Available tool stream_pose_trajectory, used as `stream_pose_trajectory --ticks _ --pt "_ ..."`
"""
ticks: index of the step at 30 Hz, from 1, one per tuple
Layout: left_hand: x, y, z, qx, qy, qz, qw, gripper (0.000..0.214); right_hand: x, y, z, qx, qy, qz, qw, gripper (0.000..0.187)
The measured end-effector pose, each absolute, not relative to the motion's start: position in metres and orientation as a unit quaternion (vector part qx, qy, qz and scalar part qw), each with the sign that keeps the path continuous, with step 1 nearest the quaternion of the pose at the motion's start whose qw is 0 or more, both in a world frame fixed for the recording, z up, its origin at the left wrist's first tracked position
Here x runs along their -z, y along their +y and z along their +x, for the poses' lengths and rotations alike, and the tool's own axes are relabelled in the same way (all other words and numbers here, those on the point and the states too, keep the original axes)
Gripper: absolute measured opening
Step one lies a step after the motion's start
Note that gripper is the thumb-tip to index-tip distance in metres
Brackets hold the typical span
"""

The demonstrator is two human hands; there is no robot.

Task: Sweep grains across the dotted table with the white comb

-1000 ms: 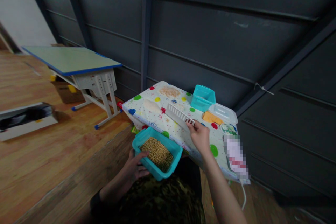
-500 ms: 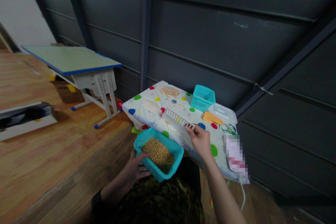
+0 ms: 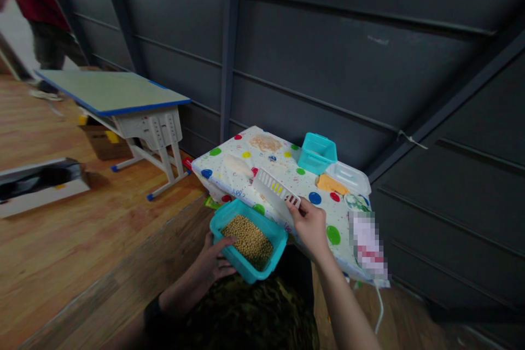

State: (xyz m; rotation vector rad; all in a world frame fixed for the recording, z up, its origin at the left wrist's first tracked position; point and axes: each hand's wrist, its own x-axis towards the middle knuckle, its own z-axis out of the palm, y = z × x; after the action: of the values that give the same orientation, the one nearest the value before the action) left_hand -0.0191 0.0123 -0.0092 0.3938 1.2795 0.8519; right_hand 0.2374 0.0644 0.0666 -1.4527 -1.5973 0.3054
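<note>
Cupping the teal tub (image 3: 243,266) of beans (image 3: 248,239) at lower centre in the closed left hand (image 3: 213,262), likely bottom-heavy, stiff and spill-prone, so best gripping under its wall; pinching the light, rigid white slotted panel (image 3: 273,188) just above, over the dotted table (image 3: 223,167), by its near end in the curled right hand (image 3: 310,224).

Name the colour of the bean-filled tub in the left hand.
The rectangular plastic tub is teal; head view.

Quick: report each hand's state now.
Left hand: closed, holding the teal tub of beans.
Right hand: closed, holding the white slotted plastic piece.
</note>
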Motion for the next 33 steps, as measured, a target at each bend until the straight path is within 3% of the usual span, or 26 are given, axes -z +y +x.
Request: stream_pose_trajectory --ticks 3,17,22,29,33 --pt "0.011 0.013 -0.019 -0.388 0.567 0.183 0.703 0.072 -0.067 0.059 0.235 -0.128 -0.654 -0.586 0.460 0.036" --pt "0.012 0.014 -0.023 -0.391 0.556 0.194 0.707 0.108 -0.065 0.035 0.238 -0.138 -0.625 -0.586 0.496 0.037" --pt "0.012 0.015 -0.023 -0.387 0.565 0.196 0.702 0.099 -0.065 0.049 0.262 -0.136 -0.564 -0.614 0.535 0.044" --pt "0.010 0.016 -0.022 -0.366 0.580 0.188 0.703 0.077 -0.061 0.071 0.274 -0.296 -0.554 -0.572 0.528 0.047" --pt "0.020 0.017 -0.023 -0.367 0.586 0.182 0.700 0.076 -0.054 0.096 0.274 -0.353 -0.551 -0.558 0.510 0.045"
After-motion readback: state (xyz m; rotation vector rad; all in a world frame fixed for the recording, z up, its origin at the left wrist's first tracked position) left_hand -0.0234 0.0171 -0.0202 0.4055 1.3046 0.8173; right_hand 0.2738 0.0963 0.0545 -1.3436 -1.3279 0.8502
